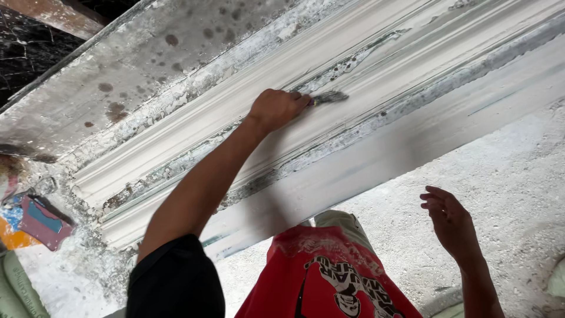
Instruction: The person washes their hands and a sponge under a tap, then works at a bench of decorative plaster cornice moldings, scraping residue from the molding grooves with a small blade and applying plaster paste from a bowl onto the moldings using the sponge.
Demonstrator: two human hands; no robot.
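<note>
Brushing along a groove of the long white moulded form, with the left hand closed around a small brush and the right hand hanging open, holding nothing; likely calling next for steady strokes following that groove.

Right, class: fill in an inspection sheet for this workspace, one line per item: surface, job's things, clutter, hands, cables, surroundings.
Surface: long white moulded form, grooved, flaking and stained along its edges.
Job's things: small brush, bristles resting in a groove of the form.
Clutter: pink flat tool on powder at the form's left end.
Hands: left hand gripping the brush; right hand open, holding nothing, apart from the form.
Cables: nothing seen.
Surroundings: dusty white floor; speckled grey board beside the form.
</note>
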